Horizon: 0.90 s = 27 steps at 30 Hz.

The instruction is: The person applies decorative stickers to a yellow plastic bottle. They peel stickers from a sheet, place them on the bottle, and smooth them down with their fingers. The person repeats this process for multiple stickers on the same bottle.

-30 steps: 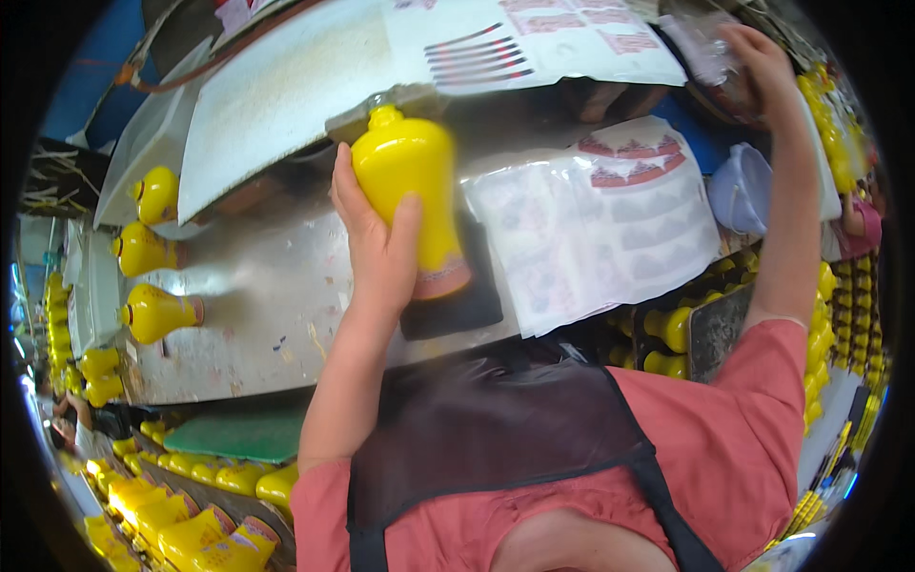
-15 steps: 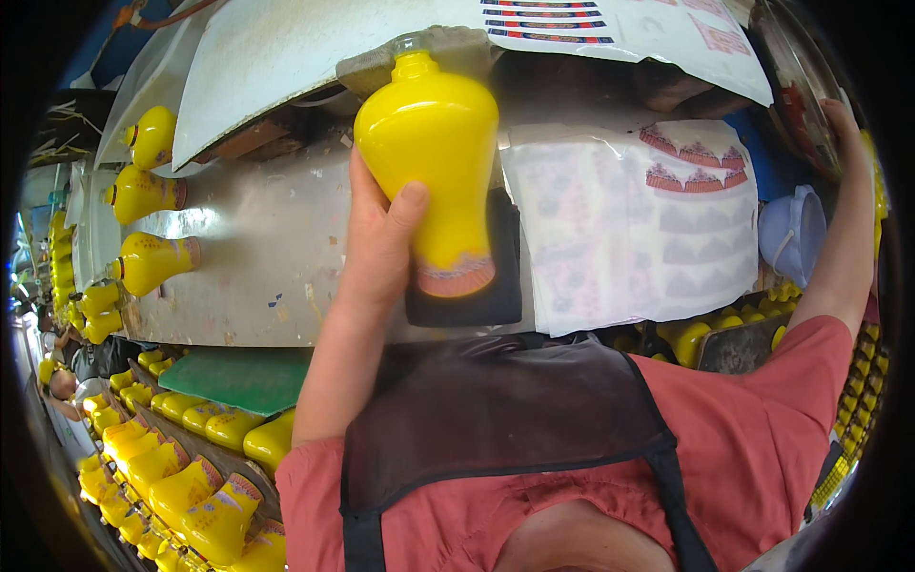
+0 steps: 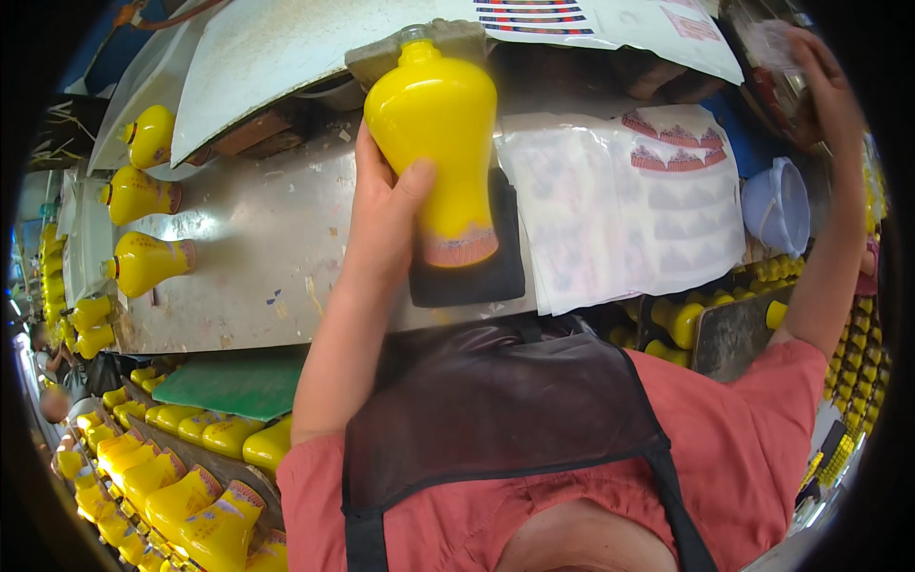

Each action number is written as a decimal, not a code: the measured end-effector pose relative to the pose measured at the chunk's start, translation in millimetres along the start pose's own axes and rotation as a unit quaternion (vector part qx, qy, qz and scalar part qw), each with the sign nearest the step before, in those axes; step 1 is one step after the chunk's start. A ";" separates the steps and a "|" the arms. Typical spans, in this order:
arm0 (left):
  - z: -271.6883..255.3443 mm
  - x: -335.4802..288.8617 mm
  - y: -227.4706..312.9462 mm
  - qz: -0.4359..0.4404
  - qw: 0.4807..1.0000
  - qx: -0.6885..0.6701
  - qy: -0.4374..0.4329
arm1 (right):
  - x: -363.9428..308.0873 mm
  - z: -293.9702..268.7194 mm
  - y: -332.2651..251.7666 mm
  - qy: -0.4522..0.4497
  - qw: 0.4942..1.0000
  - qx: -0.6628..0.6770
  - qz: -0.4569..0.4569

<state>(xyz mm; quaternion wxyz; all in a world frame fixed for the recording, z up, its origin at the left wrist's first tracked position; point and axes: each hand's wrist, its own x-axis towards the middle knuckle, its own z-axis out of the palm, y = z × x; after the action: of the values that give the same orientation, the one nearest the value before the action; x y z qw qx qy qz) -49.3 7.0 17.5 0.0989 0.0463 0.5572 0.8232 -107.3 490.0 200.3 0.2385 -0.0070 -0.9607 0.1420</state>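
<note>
A glossy yellow vase (image 3: 434,124) with a clear neck tip and a pinkish patterned band round its base lies tilted over the worktable, neck pointing away from me. My left hand (image 3: 389,195) is closed round its left side, thumb on top. The neck end is at a grey block (image 3: 362,69), and a folded black cloth (image 3: 515,238) lies under the base. Far to the right, my right hand (image 3: 827,81) is raised over a dark round basin (image 3: 753,24). Its fingers pinch a pale, translucent piece of film (image 3: 770,46), somewhat blurred.
Printed decal sheets (image 3: 620,210) lie right of the cloth, beside a pale blue bucket (image 3: 777,205). A white board (image 3: 276,57) covers the far side. Decorated yellow vases (image 3: 152,262) line the worktable's left edge (image 3: 238,324); racks of more vases (image 3: 224,520) stand lower left.
My right hand has lifted from the basin's rim area, and a pale translucent film now shows at its fingers. My left hand still holds the vase, nearly unmoved; the view has shifted slightly.
</note>
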 end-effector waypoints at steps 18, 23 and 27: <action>-3.8 -17.0 2.4 0.103 0.958 0.258 0.070 | -73.0 146.0 -256.2 -0.259 0.909 0.276 -0.175; -11.5 -11.6 -16.6 0.144 0.951 0.265 0.075 | -69.5 141.3 -260.4 -0.236 0.918 0.246 -0.203; -15.9 -11.7 -25.9 0.175 0.942 0.277 0.070 | -66.8 146.4 -265.2 -0.185 0.936 0.208 -0.216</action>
<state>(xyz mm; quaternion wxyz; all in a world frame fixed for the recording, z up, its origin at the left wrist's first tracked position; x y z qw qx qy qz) -38.0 -0.6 -12.1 -0.1031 0.1110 0.7516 0.6420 -101.1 190.7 119.2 0.0773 0.2773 -0.9149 0.2829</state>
